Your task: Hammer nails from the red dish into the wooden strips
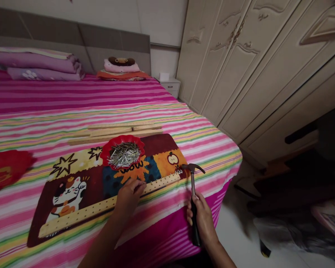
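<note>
A long wooden strip (100, 206) with rows of small dark holes lies along the near edge of a patterned mat (95, 186). Several nails stand up from its right part. My left hand (131, 193) rests at the strip's middle, fingers pinched together; what they hold, if anything, is too small to make out. In my right hand (203, 216) is a claw hammer (193, 186), gripped by its black handle, its head up beyond the strip's right end. A red scalloped bowl (106, 152) full of loose nails sits on the mat behind my left hand.
Several more wooden strips (120, 130) lie on the striped bedspread (72, 117) behind the bowl. A red item (9, 169) lies at the left. Folded bedding (41, 63) is by the headboard; a wardrobe (226, 56) stands beyond the bed's right edge.
</note>
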{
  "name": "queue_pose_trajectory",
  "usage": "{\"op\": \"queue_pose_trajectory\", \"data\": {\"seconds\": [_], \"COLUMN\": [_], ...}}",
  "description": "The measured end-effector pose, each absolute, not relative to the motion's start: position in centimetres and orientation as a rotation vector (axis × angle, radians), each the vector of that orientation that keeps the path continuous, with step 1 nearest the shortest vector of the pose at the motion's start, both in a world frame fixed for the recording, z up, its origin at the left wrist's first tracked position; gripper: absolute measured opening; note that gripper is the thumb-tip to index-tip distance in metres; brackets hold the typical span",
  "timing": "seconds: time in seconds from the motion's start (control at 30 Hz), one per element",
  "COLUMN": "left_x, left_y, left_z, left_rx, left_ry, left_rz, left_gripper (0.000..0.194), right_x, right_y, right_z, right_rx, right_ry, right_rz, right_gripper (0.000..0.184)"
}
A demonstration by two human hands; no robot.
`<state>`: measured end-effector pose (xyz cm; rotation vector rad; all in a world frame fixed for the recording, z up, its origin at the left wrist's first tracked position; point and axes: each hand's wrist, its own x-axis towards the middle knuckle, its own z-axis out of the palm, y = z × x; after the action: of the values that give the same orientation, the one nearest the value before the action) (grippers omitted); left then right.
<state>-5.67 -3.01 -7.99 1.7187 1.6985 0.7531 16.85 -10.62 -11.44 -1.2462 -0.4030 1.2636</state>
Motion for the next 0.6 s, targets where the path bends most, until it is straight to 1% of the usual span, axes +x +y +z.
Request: {"op": "queue_pose_trajectory", "data": {"seconds": [0.07,0.13,0.27,0.37,0.5,0.6], "left_x": [-5.7,-5.6,-5.3,-5.1,-5.1,-5.1], "left_y": [-3.1,-3.2,-3.3,-3.3,-3.4,-3.3], "left_z": [-8.2,-8.3,-8.4,-8.7,-9.1,-9.3], "left_rx": [1.736,1.751,1.785,1.832,1.866,1.867], "left_ry": [1.696,1.7,1.701,1.746,1.752,1.726], "left_rz": [0.757,0.753,0.767,0.772,0.788,0.81], "left_gripper": [0.022,0.022,0.02,0.018,0.015,0.021], "right_x": [16.5,16.2,15.8,15.3,14.7,14.7], "right_y": [-11.3,-12.0,-12.6,-12.4,-12.4,-12.6], "right_z": [-10.6,-9.5,-6.5,-4.7,-3.7,-3.7], "right_rx": [-1.289,-1.353,-1.364,-1.32,-1.362,-1.401], "right_ry": [-0.458,-0.605,-1.285,-1.704,-1.877,-1.916], "right_rz": [1.263,1.289,1.236,1.131,1.086,1.041], "right_gripper": [0.046,0.05,0.04,0.04,0.042,0.045]}}
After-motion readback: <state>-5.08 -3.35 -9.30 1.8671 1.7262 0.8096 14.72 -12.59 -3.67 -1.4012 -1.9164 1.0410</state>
